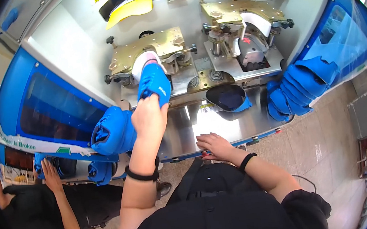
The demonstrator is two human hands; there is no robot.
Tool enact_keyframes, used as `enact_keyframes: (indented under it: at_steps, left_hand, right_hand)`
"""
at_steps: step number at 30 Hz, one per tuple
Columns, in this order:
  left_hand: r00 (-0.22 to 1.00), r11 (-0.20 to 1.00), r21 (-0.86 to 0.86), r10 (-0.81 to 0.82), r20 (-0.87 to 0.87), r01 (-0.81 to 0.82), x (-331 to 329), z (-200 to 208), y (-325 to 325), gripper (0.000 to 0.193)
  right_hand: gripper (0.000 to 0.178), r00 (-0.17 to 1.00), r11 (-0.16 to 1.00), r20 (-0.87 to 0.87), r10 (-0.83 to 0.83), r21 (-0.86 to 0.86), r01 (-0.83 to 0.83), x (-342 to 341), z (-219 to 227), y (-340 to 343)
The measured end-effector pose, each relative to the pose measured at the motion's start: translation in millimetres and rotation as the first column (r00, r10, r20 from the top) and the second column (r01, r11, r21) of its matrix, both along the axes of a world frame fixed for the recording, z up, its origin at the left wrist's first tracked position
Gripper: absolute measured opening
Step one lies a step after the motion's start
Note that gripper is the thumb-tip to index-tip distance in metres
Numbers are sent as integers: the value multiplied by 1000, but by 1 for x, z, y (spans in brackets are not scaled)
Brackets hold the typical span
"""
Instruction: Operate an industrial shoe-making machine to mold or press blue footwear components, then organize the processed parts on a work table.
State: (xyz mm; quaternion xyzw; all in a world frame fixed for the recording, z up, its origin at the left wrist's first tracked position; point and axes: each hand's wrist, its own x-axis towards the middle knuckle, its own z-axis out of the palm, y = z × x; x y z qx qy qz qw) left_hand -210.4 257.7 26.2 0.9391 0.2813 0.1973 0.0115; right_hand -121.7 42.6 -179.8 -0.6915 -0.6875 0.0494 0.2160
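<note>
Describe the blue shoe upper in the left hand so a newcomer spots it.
Find the white-walled machine across the top, then its left brass-coloured clamp. Just below, the left hand holds the blue shoe upper, far end at a white curved pad. Unlike the blue uppers to either side, it's in the wearer's hand.

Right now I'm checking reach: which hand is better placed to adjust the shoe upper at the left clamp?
Probably the left hand: it holds the blue shoe upper, while the right hand rests at the front edge of the steel table.
</note>
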Motion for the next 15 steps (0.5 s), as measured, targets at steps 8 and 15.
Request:
enact_keyframes:
  at_steps: [8,15]
  left_hand:
    - [942,652,-682,-187,277,330,-48,-38,-71,21]
    - [917,653,-652,-351,191,386,-15,-44,-104,22]
  right_hand:
    - [34,349,209,-454,-820,330,921,128,-8,-66]
    - [70,-238,610,-826,-512,-544,576,160,5,-52]
